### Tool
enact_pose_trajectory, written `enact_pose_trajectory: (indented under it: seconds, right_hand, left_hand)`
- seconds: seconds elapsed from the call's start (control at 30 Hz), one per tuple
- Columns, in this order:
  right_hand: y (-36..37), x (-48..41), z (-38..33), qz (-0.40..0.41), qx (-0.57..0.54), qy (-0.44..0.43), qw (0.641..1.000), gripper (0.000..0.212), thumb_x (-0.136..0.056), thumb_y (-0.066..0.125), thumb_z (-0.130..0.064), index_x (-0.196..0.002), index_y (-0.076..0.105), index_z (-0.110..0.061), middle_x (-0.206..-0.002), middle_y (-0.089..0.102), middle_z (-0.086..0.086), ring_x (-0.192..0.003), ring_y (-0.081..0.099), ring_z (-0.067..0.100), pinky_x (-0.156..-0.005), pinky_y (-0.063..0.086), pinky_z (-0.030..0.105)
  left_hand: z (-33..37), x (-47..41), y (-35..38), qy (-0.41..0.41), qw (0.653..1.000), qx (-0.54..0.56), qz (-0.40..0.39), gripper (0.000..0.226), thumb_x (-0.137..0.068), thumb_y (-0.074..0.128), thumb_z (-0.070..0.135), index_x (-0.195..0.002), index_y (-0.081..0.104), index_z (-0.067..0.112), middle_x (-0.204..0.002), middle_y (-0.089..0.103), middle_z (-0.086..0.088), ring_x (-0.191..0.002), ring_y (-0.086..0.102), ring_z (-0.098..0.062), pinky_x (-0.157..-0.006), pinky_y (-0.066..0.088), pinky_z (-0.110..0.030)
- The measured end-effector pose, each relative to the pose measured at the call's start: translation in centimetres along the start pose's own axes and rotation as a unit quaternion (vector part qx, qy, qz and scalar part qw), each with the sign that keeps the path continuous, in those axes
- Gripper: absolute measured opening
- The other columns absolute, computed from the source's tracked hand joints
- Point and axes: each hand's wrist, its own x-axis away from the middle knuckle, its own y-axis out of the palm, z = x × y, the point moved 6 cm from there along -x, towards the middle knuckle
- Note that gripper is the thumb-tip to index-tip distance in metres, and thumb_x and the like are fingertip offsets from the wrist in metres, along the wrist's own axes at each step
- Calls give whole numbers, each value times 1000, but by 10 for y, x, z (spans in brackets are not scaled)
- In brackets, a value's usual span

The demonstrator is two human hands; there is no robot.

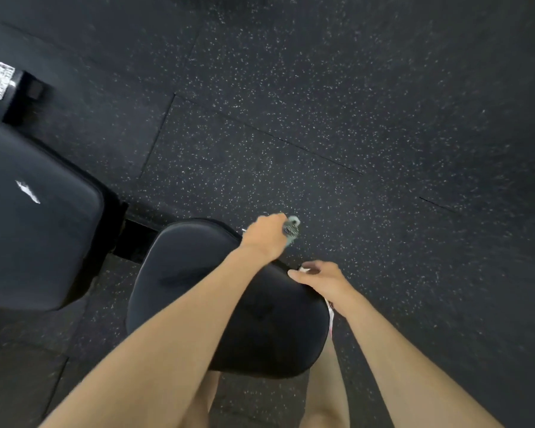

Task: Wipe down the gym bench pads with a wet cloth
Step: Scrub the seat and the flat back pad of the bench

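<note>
Open speckled floor (pixel 322 118) borders the seat pad (pixel 198 273); left hand (pixel 264 237) fingers clamp a cloth (pixel 292 230).

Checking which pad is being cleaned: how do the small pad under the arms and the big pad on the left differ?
The small pad is rounded and tapered, while the big pad is broader with a squarer corner. The small pad lies under both arms, with the left hand, gripping a cloth, and the right hand at its far edge; the big pad is untouched. The big pad carries a white mark; the small pad shows none. Both are dark padded upholstery.
</note>
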Motion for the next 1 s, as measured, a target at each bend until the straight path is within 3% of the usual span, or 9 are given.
enact_pose_trajectory:
  seconds: [0.1,0.23,0.3,0.5,0.57,0.67,0.77,0.9,1.0]
  right_hand:
    - [-4,6,14,19,-53,7,998,55,-80,76,-35,-127,59,-15,-113,62,-1,-105,58,15,-91,44,27]
    - [-1,11,21,63,-82,-11,995,43,-85,71,-32,-124,61,-17,-116,61,-1,-106,55,13,-90,42,25]
    - [1,10,26,88,-99,-20,991,36,-89,67,-25,-123,63,-14,-119,62,0,-107,55,14,-94,42,26]
    - [-4,4,60,99,-149,26,983,28,-95,55,-17,-120,65,-12,-116,62,2,-114,54,21,-101,40,35]
    - [-4,1,73,93,-186,52,977,26,-93,53,-10,-114,68,-9,-97,63,5,-95,57,24,-90,46,38]
    - [-2,2,90,83,-248,82,962,32,-88,43,3,-94,72,-8,-72,58,9,-66,52,24,-62,47,32]
    - [-2,8,103,70,-295,92,948,30,-90,40,3,-84,69,-5,-88,65,18,-76,60,29,-63,55,34]
    - [-7,12,112,56,-294,66,952,30,-93,36,0,-84,65,0,-95,67,25,-81,66,34,-68,59,41]
    - [-13,16,119,48,-266,50,962,25,-98,41,-6,-82,60,-6,-100,67,22,-90,69,34,-68,58,43]
  left_hand:
    - [-11,-4,-34,8,996,-65,65,29,-94,54,18,-122,52,13,-110,63,-14,-98,60,-34,-83,49,-40]
    - [-24,-6,-47,-27,972,-222,67,32,-94,47,9,-125,51,10,-116,60,-15,-108,54,-31,-78,43,-36]
    - [-26,3,-32,-34,966,-252,48,31,-94,47,12,-124,50,10,-118,60,-14,-109,56,-32,-81,43,-36]
    - [-11,13,4,-23,962,-267,58,26,-93,48,12,-119,49,8,-108,63,-12,-100,59,-32,-69,38,-32]
    - [-2,15,18,-23,965,-258,49,27,-93,48,11,-119,49,8,-108,63,-12,-100,59,-33,-69,39,-33]
    - [18,22,47,-5,970,-238,39,26,-93,47,12,-119,49,9,-106,64,-12,-98,59,-33,-66,39,-33]
    - [39,26,75,14,972,-233,28,26,-92,46,12,-118,49,9,-107,63,-12,-97,58,-33,-66,38,-34]
    - [63,34,105,48,958,-281,27,31,-91,45,8,-122,47,10,-113,61,-11,-102,59,-34,-70,37,-33]
    - [79,46,134,111,940,-322,-8,29,-91,47,13,-120,47,12,-114,62,-8,-103,59,-31,-77,38,-33]
